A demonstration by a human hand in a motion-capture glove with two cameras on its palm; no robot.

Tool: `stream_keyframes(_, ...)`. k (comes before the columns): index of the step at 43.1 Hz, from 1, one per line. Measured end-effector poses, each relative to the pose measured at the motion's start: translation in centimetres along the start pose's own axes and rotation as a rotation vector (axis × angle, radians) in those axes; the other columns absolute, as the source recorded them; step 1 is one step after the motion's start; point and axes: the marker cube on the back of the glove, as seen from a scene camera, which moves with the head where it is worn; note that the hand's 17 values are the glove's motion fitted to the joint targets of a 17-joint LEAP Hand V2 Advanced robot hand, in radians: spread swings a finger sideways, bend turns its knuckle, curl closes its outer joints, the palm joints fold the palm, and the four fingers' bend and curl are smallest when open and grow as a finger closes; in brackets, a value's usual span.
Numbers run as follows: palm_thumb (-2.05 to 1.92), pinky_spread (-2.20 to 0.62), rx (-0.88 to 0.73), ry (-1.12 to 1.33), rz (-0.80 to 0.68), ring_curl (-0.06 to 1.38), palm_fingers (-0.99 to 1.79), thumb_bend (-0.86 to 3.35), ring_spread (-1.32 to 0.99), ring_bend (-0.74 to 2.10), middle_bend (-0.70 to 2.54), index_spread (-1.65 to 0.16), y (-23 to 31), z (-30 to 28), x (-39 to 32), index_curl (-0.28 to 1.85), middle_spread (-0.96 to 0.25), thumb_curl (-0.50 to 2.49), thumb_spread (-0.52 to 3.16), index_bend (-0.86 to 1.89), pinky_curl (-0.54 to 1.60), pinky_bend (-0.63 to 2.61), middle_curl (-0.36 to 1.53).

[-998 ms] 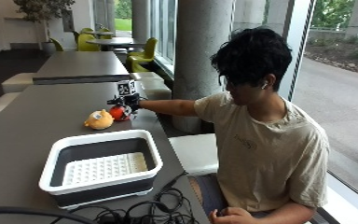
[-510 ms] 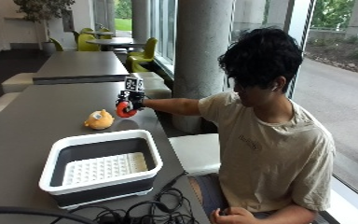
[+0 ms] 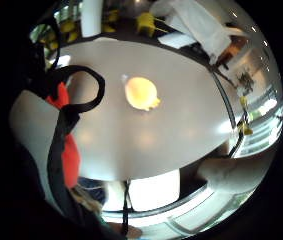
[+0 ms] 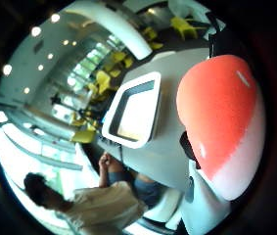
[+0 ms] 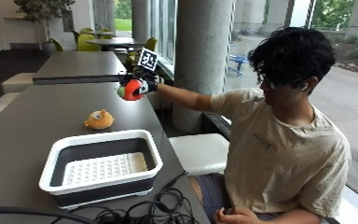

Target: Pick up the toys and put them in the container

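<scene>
Outside view: right hand (image 5: 143, 84), fingers clamped on red toy (image 5: 131, 91), above table (image 5: 36, 116), orange toy (image 5: 99, 120) between it and container (image 5: 102, 165).

- The red toy (image 5: 131, 91) in my gloved right hand (image 5: 143, 85) looks smooth and glossy.
- The container (image 5: 101, 165), lower left, looks like matt plastic.
- The table (image 5: 36, 116) is smooth, faintly shiny.

Red toy (image 5: 131, 91) aloft, orange toy (image 5: 99, 120) tabled.
</scene>
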Motion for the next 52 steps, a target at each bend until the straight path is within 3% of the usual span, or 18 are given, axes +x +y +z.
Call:
stream_keyframes(7, 0.72, -0.40, -0.038, -0.017, -0.141, 0.52, 0.78, 0.15, -0.46, 0.94, 0.46, -0.36, -4.3, 2.1, -8.3, 0.26, -0.33, 0.74, 0.87, 0.22, 0.43, 1.03, 0.47)
stream_keyframes(22, 0.69, -0.40, -0.193, -0.062, -0.197, 0.56, 0.69, 0.10, -0.48, 0.93, 0.42, -0.37, -13.5, 9.7, -20.2, 0.33, -0.35, 0.82, 0.83, 0.20, 0.46, 1.09, 0.55)
stream_keyframes(33, 0.64, -0.34, -0.290, -0.090, -0.202, 0.58, 0.43, 0.10, -0.42, 0.89, 0.32, -0.35, -14.1, 13.4, -21.7, 0.34, -0.29, 0.84, 1.00, 0.14, 0.47, 1.15, 0.57)
stream_keyframes(40, 0.42, -0.18, -0.322, -0.073, -0.240, 0.52, -0.22, -0.03, -0.24, 0.57, 0.17, -0.30, -12.6, 13.1, -20.7, 0.32, -0.15, 0.72, 1.16, 0.07, 0.49, 1.24, 0.52)
stream_keyframes(52, 0.20, -0.04, -0.233, -0.071, -0.237, 0.39, -0.15, -0.04, -0.09, 0.32, 0.14, -0.29, -11.3, 9.9, -18.0, 0.29, -0.06, 0.54, 1.23, 0.16, 0.41, 1.12, 0.44)
